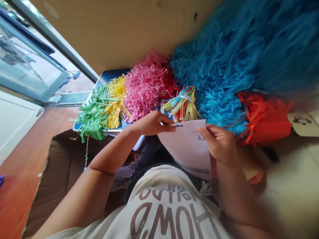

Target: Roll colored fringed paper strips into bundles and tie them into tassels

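Observation:
A white sheet of paper [187, 146] is held upright in front of my chest by both hands. My left hand [153, 123] pinches its top left edge, fingers closed on it. My right hand [220, 143] grips its right edge, thumb on the face of the sheet. Just beyond the paper's top lies a small multicoloured tassel [183, 105] of paper strips, bound with a white band.
Heaps of shredded paper lie ahead: green [92, 117], yellow [116, 99], pink [146, 87], a big blue mass [239, 56] and orange-red [264, 117]. A dark blue tray [109, 75] sits under some. Flattened brown cardboard [62, 166] lies at left; a glass door [27, 63] is far left.

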`<state>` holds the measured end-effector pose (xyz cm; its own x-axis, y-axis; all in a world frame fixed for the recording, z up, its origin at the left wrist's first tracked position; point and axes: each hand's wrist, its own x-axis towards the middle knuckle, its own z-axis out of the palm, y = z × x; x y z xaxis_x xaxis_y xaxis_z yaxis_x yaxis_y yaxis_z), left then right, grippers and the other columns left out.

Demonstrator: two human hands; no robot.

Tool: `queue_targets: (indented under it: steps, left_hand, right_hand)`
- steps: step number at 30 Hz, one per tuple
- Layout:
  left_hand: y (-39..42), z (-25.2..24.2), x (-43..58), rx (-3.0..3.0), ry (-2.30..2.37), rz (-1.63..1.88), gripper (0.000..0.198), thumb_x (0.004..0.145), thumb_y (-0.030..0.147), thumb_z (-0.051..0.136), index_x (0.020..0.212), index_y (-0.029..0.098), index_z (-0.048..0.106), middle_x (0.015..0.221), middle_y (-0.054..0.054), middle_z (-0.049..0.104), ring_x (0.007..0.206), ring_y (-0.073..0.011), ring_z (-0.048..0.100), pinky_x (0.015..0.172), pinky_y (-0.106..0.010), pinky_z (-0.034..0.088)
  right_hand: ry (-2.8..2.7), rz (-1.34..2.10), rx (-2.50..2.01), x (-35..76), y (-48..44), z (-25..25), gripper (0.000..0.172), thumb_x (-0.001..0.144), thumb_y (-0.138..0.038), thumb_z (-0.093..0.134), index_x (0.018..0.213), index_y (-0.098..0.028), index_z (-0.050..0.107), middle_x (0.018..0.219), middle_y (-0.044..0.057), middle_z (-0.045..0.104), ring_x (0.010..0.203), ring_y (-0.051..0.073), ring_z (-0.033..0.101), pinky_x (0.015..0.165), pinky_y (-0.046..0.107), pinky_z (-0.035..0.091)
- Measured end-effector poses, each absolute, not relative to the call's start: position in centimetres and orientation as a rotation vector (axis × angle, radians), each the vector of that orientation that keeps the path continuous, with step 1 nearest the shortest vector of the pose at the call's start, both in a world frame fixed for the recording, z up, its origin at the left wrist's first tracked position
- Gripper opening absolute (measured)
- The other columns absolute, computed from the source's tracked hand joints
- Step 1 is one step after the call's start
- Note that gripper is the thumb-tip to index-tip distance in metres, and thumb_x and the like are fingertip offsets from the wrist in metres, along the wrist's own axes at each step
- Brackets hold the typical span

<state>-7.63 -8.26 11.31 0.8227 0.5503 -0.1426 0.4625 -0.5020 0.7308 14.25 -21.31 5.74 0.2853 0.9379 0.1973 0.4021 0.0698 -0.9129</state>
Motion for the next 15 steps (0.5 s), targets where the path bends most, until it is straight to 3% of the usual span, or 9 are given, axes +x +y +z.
queue_targets:
  steps: [5,7,9,11,15]
  left_hand:
    - [-8.6,9.9,-4.9,2.148,0.77,-0.063,0.036,0.08,0.047,0.062,0.077,0.013,0.074,0.062,0.003,0.06,0.057,-0.0082,0.048,0.052,-0.016,0.033]
    - [-8.9,9.9,-4.3,2.156,0.796,-0.066,0.038,0.08,0.048,0.062,0.072,0.013,0.072,0.06,0.003,0.058,0.056,-0.0074,0.046,0.051,-0.015,0.033]
    - [-9.0,10.1,-4.6,2.178,0.843,-0.017,0.037,0.081,0.046,0.062,0.069,0.012,0.07,0.059,0.004,0.056,0.057,-0.0067,0.046,0.053,-0.014,0.034]
    - [-9.1,10.1,-5.7,2.118,0.946,0.061,0.035,0.082,0.046,0.064,0.072,0.012,0.07,0.06,0.004,0.058,0.06,-0.0073,0.049,0.055,-0.013,0.036]
    - [-10.0,9.2,-7.7,1.792,1.123,0.223,0.03,0.085,0.045,0.063,0.089,0.016,0.071,0.076,0.003,0.068,0.065,-0.0094,0.057,0.057,-0.017,0.043]
  right_hand:
    - [-1.19,0.757,-1.484,14.4,-22.5,5.1,0.037,0.087,-0.052,0.061,0.073,-0.019,0.07,0.06,-0.002,0.059,0.059,0.013,0.055,0.056,0.023,0.043]
    - [-1.135,0.845,-1.397,15.5,-23.3,3.1,0.039,0.085,-0.057,0.061,0.089,-0.02,0.072,0.074,0.001,0.068,0.069,0.016,0.062,0.064,0.025,0.048]
    - [-1.014,0.846,-1.414,17.9,-24.9,-0.2,0.051,0.083,-0.063,0.061,0.113,-0.023,0.068,0.098,0.005,0.072,0.086,0.02,0.067,0.075,0.03,0.052]
    - [-0.713,0.671,-1.733,21.5,-27.3,-4.5,0.058,0.084,-0.065,0.056,0.121,-0.021,0.064,0.106,0.01,0.072,0.091,0.022,0.068,0.079,0.034,0.053]
    - [-0.205,0.363,-2.326,28.2,-33.1,-11.9,0.053,0.093,-0.056,0.048,0.109,-0.009,0.065,0.1,0.017,0.071,0.092,0.026,0.067,0.079,0.037,0.054]
